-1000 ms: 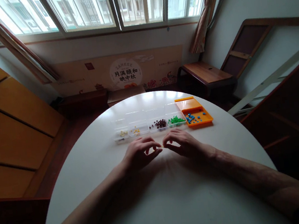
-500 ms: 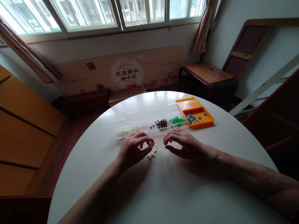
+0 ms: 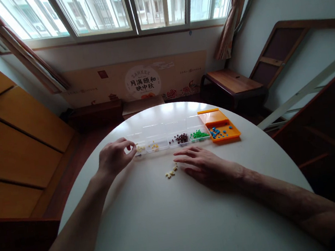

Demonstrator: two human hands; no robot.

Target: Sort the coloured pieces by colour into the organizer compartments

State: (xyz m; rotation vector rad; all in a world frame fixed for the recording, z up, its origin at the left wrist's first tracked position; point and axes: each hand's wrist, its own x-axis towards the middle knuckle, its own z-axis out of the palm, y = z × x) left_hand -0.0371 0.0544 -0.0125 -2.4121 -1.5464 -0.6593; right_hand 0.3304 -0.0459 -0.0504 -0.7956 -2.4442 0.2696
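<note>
White round table (image 3: pixel 174 223) bears clear bead boxes (image 3: pixel 157 141); left hand (image 3: pixel 114 159) pinches at their left end, right hand (image 3: pixel 205 165) lies flat, fingers released, beside loose pale beads (image 3: pixel 171 172).

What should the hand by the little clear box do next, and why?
Probably dip the left hand into the leftmost clear box and pinch out a pale piece. Its fingertips are bunched right at that box's edge, where pale pieces lie. A small pile of pale pieces sits on the white table, just beside the flat right hand.
</note>
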